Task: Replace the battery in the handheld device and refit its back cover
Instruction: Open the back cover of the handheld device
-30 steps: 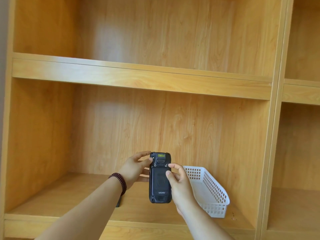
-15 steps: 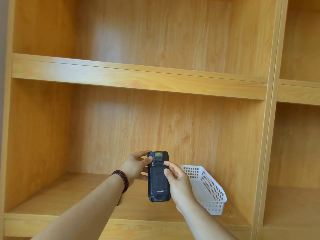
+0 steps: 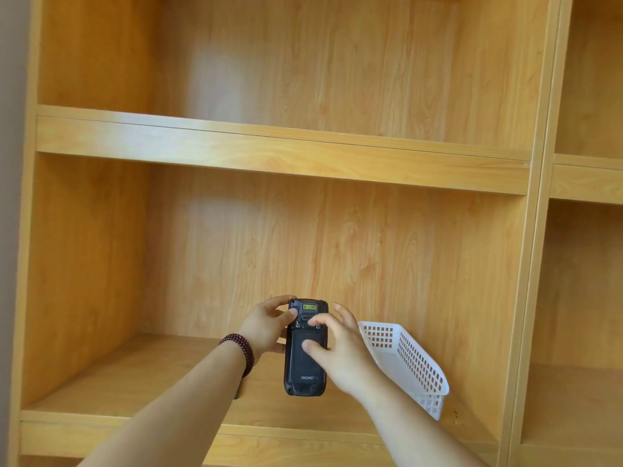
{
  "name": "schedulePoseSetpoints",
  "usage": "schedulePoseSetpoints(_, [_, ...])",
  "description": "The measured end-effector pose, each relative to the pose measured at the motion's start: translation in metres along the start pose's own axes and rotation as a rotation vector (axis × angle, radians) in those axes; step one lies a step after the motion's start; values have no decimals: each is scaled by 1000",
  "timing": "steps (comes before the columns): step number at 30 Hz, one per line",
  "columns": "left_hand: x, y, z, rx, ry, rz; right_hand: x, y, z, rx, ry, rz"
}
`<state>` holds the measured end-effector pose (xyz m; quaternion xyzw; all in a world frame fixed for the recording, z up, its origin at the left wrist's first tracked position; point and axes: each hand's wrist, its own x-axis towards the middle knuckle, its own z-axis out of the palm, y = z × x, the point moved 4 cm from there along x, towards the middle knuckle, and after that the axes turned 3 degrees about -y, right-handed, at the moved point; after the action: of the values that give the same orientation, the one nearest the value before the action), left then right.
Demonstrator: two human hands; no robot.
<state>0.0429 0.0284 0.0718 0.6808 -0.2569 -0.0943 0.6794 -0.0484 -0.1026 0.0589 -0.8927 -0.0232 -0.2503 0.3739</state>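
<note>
Gripping the handheld device (image 3: 305, 362) upright above the shelf (image 3: 135, 375) with your left hand (image 3: 266, 326) at its upper left edge, you have your right hand (image 3: 340, 348) nearer the back cover (image 3: 301, 357), fingers spread, fingertips (image 3: 312, 321) resting beside the latch along the vertical axis.

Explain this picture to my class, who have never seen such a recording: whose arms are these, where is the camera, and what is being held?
No machine here: a person wears the camera on their head, so you look forward and down along their own arms. The left hand, with a dark bead bracelet on its wrist, grips the top of a black handheld device, back side facing us. The right hand rests its fingers on that back cover. Behind stands a wooden shelf unit; a white plastic basket sits on the lower shelf to the right.
</note>
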Motion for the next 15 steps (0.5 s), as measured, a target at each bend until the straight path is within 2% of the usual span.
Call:
schedulePoseSetpoints(6, [3,-3,0,5,9,-3,1,-6,15,-245,40,-19])
schedulePoseSetpoints(15, [8,-5,2,41,21,11,5,-12,21,-344,122,54])
